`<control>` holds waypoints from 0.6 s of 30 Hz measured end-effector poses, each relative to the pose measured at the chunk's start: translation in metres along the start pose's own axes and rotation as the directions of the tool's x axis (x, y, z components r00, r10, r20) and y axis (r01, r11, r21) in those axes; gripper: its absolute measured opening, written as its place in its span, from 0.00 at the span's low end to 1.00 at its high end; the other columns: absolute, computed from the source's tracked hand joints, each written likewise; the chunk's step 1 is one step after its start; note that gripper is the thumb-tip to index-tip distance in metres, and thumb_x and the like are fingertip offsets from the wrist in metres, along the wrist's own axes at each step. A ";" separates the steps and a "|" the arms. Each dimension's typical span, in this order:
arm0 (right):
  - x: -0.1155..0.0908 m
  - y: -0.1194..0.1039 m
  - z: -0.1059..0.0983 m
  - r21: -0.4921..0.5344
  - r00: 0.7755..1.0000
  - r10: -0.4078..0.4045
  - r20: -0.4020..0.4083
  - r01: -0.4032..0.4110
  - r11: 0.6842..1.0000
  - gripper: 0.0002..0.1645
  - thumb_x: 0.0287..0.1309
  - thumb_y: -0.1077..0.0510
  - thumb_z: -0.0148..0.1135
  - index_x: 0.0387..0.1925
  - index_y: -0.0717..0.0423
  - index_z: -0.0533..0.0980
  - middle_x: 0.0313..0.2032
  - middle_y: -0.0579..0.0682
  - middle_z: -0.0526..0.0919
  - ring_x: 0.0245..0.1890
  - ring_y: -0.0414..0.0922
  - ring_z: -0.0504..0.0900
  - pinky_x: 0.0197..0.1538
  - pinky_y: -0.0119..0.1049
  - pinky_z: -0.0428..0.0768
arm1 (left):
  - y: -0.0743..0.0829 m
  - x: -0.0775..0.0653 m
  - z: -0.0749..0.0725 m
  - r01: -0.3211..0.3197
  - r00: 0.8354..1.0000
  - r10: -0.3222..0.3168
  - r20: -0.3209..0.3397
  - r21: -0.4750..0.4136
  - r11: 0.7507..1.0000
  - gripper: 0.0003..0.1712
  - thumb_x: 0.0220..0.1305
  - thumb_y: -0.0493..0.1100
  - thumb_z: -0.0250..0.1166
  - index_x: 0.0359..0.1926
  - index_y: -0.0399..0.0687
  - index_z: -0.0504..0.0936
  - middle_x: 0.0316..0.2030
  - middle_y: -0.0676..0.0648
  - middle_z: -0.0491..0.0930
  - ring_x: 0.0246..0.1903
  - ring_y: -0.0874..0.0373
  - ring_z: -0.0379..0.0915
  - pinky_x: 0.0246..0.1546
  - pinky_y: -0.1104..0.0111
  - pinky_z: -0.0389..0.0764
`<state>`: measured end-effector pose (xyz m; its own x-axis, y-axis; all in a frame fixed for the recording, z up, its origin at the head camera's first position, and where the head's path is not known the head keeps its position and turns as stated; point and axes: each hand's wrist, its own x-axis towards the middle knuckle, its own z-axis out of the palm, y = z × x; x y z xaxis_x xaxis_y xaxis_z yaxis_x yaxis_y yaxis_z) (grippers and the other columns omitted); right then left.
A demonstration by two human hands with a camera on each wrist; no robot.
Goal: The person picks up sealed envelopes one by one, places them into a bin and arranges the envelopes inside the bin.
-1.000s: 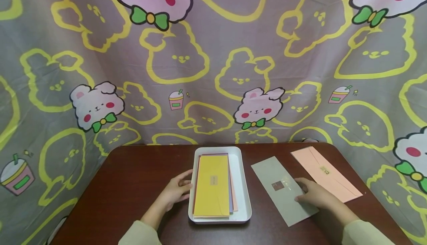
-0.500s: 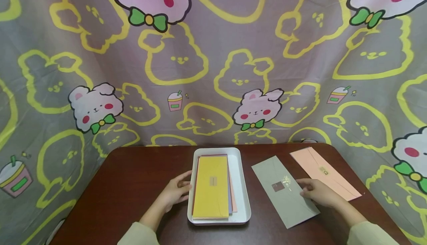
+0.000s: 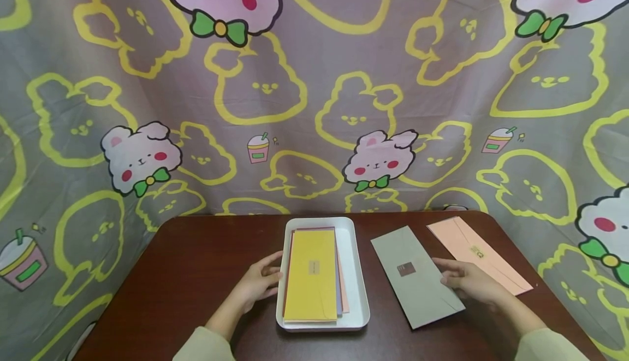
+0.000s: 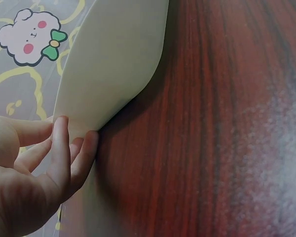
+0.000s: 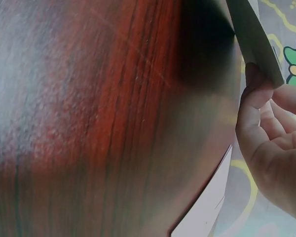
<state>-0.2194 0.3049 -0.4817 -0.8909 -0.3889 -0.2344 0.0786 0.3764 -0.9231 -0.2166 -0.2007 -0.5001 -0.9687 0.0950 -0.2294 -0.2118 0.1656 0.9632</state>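
Note:
In the head view, my right hand pinches the right-hand long edge of a grey-green envelope that bears a small dark label. Seen from the right wrist, this envelope stands edge-on, lifted clear of the table at the fingertips. My left hand touches the left side of a white tray with loosely bent fingers. From the left wrist, fingertips lie against the tray's outer wall. A yellow envelope tops a stack inside the tray; red, purple and pink edges show beneath it.
A pink envelope with a gold label lies slantwise on the dark wooden table, behind and right of my right hand. A patterned cloth hangs beyond the table's back edge and along both sides.
My right hand has raised the right edge of the grey-green envelope, turning and tilting it slightly. Its gold print no longer shows. The left hand and tray stay put.

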 end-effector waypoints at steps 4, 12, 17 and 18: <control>0.000 -0.003 0.002 0.004 0.999 0.000 -0.041 0.001 1.000 0.36 0.75 0.64 0.54 0.74 0.76 0.51 0.39 0.50 0.80 0.27 0.36 0.70 0.29 0.31 0.72 | 0.002 -0.001 0.000 0.004 1.000 -0.004 0.008 0.007 1.000 0.31 0.73 0.30 0.60 0.74 0.39 0.67 0.53 0.36 0.80 0.48 0.48 0.80 0.43 0.54 0.85; 0.000 -0.011 0.007 0.013 0.990 0.033 -0.139 -0.032 0.999 0.38 0.75 0.63 0.54 0.76 0.73 0.51 0.41 0.50 0.80 0.28 0.37 0.72 0.31 0.33 0.75 | 0.002 -0.001 0.000 0.006 1.000 -0.006 0.004 0.013 1.000 0.31 0.73 0.31 0.61 0.74 0.40 0.67 0.52 0.36 0.80 0.47 0.49 0.80 0.42 0.55 0.85; -0.001 -0.013 0.008 0.027 0.985 0.038 -0.165 -0.034 0.999 0.37 0.76 0.62 0.53 0.76 0.73 0.50 0.44 0.52 0.81 0.42 0.42 0.81 0.45 0.42 0.83 | 0.002 -0.001 0.001 0.008 1.000 -0.008 -0.008 0.010 1.000 0.32 0.72 0.30 0.62 0.74 0.40 0.68 0.51 0.36 0.81 0.47 0.49 0.80 0.42 0.54 0.85; -0.001 -0.014 0.009 0.034 0.985 0.035 -0.167 -0.030 0.999 0.37 0.76 0.62 0.53 0.76 0.73 0.50 0.44 0.53 0.81 0.42 0.42 0.82 0.46 0.43 0.83 | 0.002 -0.001 0.001 0.009 1.000 -0.009 -0.010 0.011 1.000 0.32 0.72 0.30 0.62 0.74 0.40 0.68 0.51 0.36 0.81 0.47 0.49 0.80 0.42 0.54 0.85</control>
<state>-0.2157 0.2925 -0.4710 -0.9497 -0.2298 -0.2125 0.1203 0.3588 -0.9256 -0.2159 -0.1996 -0.4977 -0.9680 0.0835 -0.2365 -0.2190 0.1776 0.9594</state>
